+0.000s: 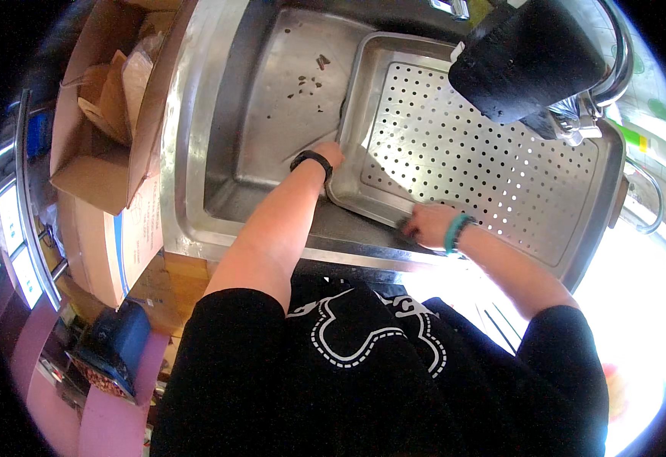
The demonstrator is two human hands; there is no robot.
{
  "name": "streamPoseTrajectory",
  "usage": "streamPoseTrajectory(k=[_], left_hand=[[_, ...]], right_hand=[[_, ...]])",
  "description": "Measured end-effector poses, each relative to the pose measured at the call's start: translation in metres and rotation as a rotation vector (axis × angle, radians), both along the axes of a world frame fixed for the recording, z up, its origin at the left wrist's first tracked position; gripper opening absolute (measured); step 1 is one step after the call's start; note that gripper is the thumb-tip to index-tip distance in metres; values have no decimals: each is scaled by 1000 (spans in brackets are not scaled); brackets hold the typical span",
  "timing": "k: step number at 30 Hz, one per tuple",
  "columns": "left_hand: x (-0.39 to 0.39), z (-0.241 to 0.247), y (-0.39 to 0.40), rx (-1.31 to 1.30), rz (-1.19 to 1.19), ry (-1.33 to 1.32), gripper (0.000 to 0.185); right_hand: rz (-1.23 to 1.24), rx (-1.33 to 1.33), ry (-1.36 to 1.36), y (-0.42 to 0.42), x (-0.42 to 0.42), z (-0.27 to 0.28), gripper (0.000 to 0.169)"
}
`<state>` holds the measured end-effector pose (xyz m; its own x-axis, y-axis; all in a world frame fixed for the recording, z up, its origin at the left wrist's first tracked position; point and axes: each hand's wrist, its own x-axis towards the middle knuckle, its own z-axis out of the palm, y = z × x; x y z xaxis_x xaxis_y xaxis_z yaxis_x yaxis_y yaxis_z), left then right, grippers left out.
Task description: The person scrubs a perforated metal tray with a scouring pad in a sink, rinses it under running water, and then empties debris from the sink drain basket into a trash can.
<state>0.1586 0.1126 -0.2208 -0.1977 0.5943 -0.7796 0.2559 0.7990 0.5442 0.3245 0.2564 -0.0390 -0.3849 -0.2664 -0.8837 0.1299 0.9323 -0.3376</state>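
Observation:
A large perforated stainless-steel tray (435, 137) lies at a slant across the right part of a steel sink (287, 63). My left hand (330, 153), with a black band at the wrist, is at the tray's left rim; its fingertips are hidden and appear to hold that rim. At the near rim is my right hand (433, 225), wearing a teal band and dark beads. Its fingers close around a small dark scrubber-like thing (405, 227), too blurred to name surely. Brown scraps (310, 85) lie on the sink's floor, left of the tray.
A black container (527, 63) and a curved metal faucet (621, 57) overhang the tray's far right. An open cardboard box (96, 177) stands left of the sink, with cardboard pieces inside. Below it sits a dark blue bin (118, 337). Strong glare covers the right side.

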Motion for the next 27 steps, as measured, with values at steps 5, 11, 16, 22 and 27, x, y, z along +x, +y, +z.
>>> streamPoseTrajectory(k=[5,11,16,22,27], left_hand=[[-1,9,5,-3,-18,24,32],[2,-6,-6,18,-58,13,32],[1,-6,5,13,-189,148,32],[2,11,1,9,-162,100,31],[15,-32,-3,69,-146,179,27]], right_hand=[[-50,31,349,-69,-40,-92,37],[-472,536,635,-20,-103,-124,29],[-457,702,899,51,-203,-139,47],[-399,548,608,39,-189,-134,50],[-138,497,432,-14,-115,-118,51]])
